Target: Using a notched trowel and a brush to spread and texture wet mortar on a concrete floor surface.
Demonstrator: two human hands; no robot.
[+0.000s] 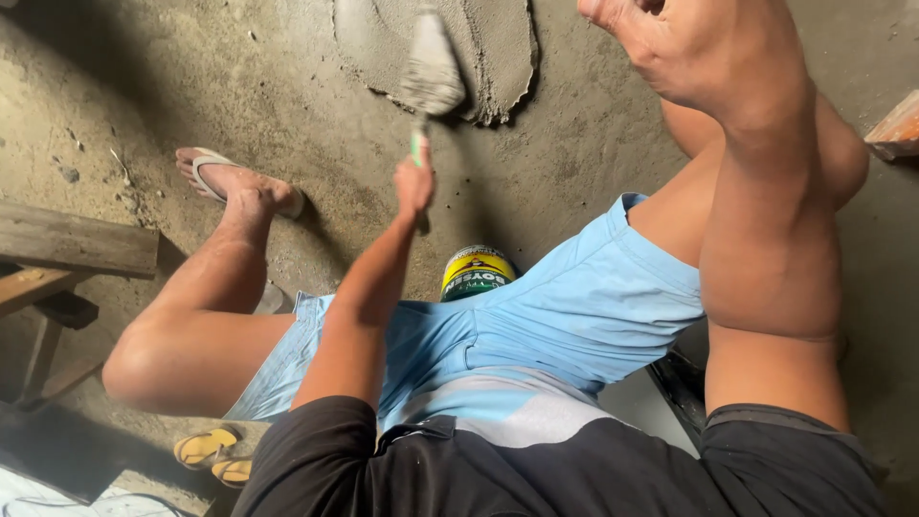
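My left hand (414,182) reaches forward between my knees and grips the green handle of a small trowel (431,72). Grey mortar covers the trowel's blade, which lies against a patch of wet cement (498,43) spread on the rough grey surface ahead. My right hand (670,43) is raised close to the camera at the top right. Its fingers curl past the frame's edge, so what it holds, if anything, is hidden. I sit in light blue shorts (536,325) with my knees apart.
A paint can (476,271) with a yellow and green label stands between my legs. My foot in a flip-flop (230,182) rests at the left. A wooden plank bench (77,241) is far left, yellow sandals (215,452) lower left, and a reddish block's edge (895,129) right.
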